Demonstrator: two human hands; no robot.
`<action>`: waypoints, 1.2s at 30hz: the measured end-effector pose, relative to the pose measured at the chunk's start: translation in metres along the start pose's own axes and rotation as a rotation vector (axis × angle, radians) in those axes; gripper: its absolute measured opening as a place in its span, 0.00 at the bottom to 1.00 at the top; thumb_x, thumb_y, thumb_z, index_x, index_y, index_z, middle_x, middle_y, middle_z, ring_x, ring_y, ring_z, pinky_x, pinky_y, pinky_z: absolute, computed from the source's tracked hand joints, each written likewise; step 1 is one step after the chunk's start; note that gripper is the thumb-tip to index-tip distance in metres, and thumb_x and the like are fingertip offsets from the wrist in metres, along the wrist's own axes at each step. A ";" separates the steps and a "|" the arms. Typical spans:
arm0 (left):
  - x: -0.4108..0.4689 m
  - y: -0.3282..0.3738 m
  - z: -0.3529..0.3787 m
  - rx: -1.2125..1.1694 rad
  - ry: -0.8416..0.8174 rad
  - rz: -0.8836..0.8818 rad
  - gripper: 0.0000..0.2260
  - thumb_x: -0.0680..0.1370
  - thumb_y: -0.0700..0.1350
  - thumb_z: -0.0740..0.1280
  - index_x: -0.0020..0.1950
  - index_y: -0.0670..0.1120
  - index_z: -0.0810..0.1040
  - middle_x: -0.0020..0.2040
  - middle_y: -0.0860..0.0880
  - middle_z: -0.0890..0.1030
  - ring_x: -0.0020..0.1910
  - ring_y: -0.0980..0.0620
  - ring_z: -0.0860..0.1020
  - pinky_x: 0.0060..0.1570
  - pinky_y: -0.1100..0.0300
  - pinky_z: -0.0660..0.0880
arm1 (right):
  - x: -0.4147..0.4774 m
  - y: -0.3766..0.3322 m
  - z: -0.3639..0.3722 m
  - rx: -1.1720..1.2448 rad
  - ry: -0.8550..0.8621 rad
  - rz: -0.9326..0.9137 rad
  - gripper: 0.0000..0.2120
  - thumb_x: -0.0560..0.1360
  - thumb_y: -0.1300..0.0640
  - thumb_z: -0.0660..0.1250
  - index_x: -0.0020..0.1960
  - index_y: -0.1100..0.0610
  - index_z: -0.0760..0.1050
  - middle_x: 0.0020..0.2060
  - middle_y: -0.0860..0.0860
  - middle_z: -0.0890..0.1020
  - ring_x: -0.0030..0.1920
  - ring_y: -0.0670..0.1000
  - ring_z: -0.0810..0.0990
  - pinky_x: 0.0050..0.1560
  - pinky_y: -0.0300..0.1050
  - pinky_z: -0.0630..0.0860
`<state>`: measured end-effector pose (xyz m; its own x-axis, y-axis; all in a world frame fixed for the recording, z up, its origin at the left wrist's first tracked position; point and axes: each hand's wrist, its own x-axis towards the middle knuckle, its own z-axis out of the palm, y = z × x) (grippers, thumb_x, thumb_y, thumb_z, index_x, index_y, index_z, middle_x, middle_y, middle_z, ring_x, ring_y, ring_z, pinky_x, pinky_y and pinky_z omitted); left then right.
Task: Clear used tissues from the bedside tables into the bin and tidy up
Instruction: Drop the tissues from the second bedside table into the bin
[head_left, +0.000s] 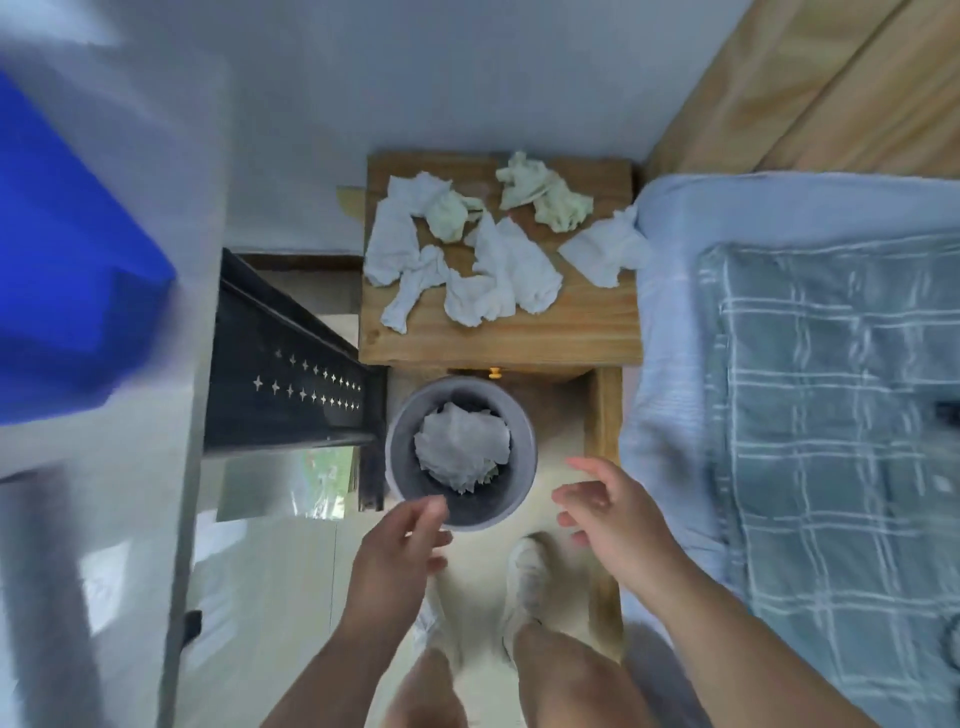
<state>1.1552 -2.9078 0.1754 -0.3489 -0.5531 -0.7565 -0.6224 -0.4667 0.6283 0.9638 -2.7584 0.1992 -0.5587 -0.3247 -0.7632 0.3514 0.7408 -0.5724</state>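
Several crumpled white and pale green tissues (488, 244) lie scattered across the wooden bedside table (571, 332). On the floor in front of the table stands a round grey bin (522, 415) holding a wad of white tissue (460, 449). My left hand (397, 561) hovers at the bin's near rim, fingers relaxed and holding nothing. My right hand (610, 506) hangs just right of the bin, fingers loosely spread and holding nothing.
A bed with a pale blue sheet and grey checked blanket (831, 415) fills the right side, touching the table. A black metal unit with star cut-outs (291, 374) stands left of the bin. My feet in white shoes (524, 577) are on the pale floor below the bin.
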 end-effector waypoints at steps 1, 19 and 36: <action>-0.007 0.013 -0.002 -0.018 -0.013 0.018 0.08 0.85 0.55 0.67 0.57 0.56 0.85 0.50 0.59 0.88 0.49 0.59 0.87 0.45 0.59 0.84 | -0.005 -0.012 -0.005 -0.002 -0.008 -0.016 0.16 0.78 0.57 0.70 0.64 0.45 0.76 0.48 0.50 0.85 0.42 0.47 0.87 0.44 0.50 0.85; 0.125 0.149 0.045 0.062 0.128 0.196 0.04 0.83 0.56 0.70 0.57 0.63 0.80 0.58 0.63 0.84 0.60 0.60 0.82 0.67 0.50 0.79 | 0.172 -0.137 -0.039 -0.163 0.102 -0.366 0.13 0.79 0.46 0.68 0.62 0.47 0.82 0.54 0.42 0.85 0.55 0.43 0.83 0.59 0.54 0.82; 0.227 0.138 0.086 0.863 0.180 0.495 0.14 0.82 0.43 0.69 0.68 0.50 0.83 0.66 0.51 0.79 0.65 0.48 0.75 0.53 0.55 0.75 | 0.269 -0.132 -0.003 -0.672 0.214 -0.526 0.23 0.80 0.53 0.69 0.74 0.54 0.74 0.57 0.57 0.80 0.58 0.58 0.78 0.51 0.44 0.67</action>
<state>0.9299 -3.0383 0.0751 -0.6384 -0.6788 -0.3630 -0.7556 0.4624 0.4640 0.7651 -2.9421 0.0708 -0.6760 -0.6542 -0.3392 -0.4701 0.7373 -0.4852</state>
